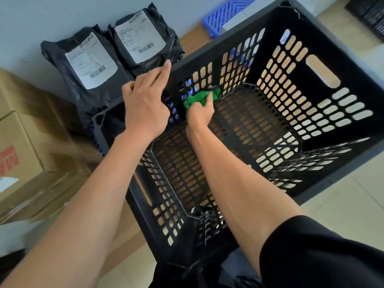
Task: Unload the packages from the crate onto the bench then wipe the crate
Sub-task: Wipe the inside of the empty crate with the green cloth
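Observation:
A large black perforated crate (324, 65) fills the middle of the view, with nothing in it but my right hand and a cloth. My right hand (200, 114) is inside it, shut on a bunched green cloth (197, 98) pressed against the far-left inner wall. My left hand (145, 102) rests on the crate's far-left rim with its fingers apart and the forefinger stretched out. Two black plastic packages with white labels, one (91, 65) on the left and one (143, 40) on the right, lie side by side on the bench beyond the crate.
Brown cardboard boxes (31, 150) are stacked at the left. A blue plastic grid crate (226, 13) stands behind the black crate at the top. The wooden bench surface (193, 38) shows between them. Pale tiled floor (342, 204) lies at the right.

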{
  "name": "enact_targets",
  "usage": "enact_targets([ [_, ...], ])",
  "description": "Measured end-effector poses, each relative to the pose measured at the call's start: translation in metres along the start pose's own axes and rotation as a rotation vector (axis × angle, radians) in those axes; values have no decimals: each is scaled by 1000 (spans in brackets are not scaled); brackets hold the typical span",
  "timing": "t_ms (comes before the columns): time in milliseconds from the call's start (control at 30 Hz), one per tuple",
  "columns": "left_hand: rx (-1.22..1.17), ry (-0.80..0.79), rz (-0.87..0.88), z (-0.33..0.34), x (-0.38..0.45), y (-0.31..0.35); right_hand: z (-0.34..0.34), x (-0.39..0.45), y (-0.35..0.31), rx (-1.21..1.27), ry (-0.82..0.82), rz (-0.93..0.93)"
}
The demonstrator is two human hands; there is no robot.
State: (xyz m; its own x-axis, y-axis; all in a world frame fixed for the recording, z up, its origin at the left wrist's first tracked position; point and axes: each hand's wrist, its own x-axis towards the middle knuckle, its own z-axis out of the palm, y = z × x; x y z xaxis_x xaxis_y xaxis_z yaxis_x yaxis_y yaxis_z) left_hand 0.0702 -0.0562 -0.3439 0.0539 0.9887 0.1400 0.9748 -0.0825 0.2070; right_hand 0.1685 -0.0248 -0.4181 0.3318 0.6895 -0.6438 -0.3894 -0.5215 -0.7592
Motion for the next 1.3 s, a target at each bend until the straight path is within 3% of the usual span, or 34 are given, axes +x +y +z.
enact_targets([
  [233, 7, 21, 19, 2, -1, -1, 15, -33, -28, 59, -44, -317],
  [333, 9, 25, 19, 1, 0, -2, 18, -23, -19, -31, 3, -360],
  [500, -15, 29, 40, 2, 0, -4, -1, 39, 4, -303, 202, -63],
  [567, -8, 27, 50, 4, 0, -6, -13, 60, 10, -236, 218, 67],
  [733, 16, 19, 52, 5, 0, -6, -3, 65, 24, -11, 70, 126],
  [900, 19, 10, 46, 3, 0, -4, -3, 57, 15, 174, 106, 166],
  [1133, -5, -22, 48, -1, -2, -3, -13, 27, -32, 231, 108, 23],
  [1300, -67, -47, -14, -6, 4, 2, -36, 16, -83, 242, 74, -291],
])
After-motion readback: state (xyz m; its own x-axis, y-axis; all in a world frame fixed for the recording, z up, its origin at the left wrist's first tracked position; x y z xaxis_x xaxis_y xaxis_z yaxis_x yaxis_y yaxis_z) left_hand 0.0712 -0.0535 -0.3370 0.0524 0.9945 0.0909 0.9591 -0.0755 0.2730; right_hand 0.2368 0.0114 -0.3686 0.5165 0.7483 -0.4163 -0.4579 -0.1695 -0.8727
